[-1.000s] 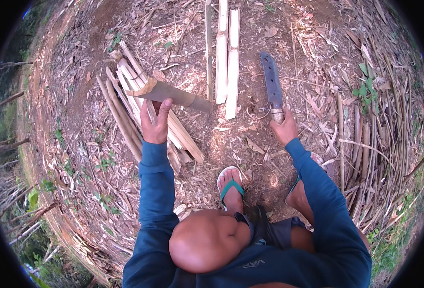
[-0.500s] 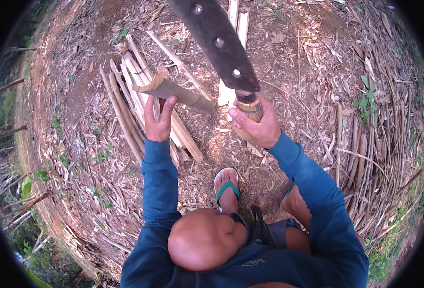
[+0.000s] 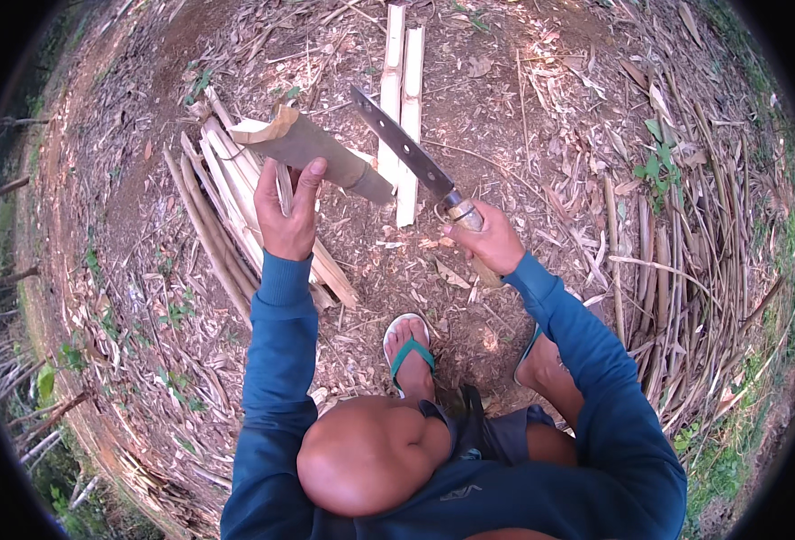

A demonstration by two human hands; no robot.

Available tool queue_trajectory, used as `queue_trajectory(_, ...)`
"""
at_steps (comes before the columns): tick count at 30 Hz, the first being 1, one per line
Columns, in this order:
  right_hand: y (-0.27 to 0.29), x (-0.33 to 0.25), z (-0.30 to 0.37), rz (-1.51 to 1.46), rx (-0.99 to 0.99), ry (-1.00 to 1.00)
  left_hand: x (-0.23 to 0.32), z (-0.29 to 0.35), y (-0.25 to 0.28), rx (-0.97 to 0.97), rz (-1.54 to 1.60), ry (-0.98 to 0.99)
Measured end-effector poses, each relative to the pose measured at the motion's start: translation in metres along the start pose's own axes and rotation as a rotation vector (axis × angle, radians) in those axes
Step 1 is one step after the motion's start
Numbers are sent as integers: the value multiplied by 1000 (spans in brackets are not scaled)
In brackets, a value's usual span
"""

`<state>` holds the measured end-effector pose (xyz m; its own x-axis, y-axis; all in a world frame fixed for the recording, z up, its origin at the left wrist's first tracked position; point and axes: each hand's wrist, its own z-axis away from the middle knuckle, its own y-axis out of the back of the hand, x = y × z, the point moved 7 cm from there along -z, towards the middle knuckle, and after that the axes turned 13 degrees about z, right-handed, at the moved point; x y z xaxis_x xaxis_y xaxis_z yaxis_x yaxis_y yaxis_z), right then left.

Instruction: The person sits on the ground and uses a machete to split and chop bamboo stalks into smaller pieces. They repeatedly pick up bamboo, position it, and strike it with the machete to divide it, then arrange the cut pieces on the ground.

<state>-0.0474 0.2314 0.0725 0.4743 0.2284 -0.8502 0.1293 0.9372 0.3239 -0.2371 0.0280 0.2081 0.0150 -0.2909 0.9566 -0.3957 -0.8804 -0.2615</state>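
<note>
My left hand (image 3: 287, 214) grips a split piece of bamboo (image 3: 312, 151), held slanting with its pale cut end up to the left and its lower end near the ground. My right hand (image 3: 487, 243) is closed on the wooden handle of a long machete (image 3: 404, 148). The dark blade points up and left, and its edge lies close beside the lower end of the bamboo piece. Both arms wear blue sleeves.
A pile of split bamboo strips (image 3: 226, 207) lies on the ground left of my left hand. Two pale bamboo halves (image 3: 401, 90) lie upright ahead. Long dry stalks (image 3: 676, 261) cover the right. My foot in a green sandal (image 3: 409, 353) rests below the hands.
The machete was down at the right, then raised high overhead, and has now come down beside the bamboo piece. My left hand kept hold of the bamboo piece.
</note>
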Motion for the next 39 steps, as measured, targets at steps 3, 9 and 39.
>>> queue_trajectory(3, 38, -27, 19, -129, 211, -32, -11, -30, -44, -159, -177, -4)
queue_trajectory(9, 112, -89, 60, -157, 505, 96, -46, -65, -145, -362, -133, -58)
queue_trajectory(39, 117, -104, 61, -515, 142, 37, -137, -57, -163, -431, -447, -20)
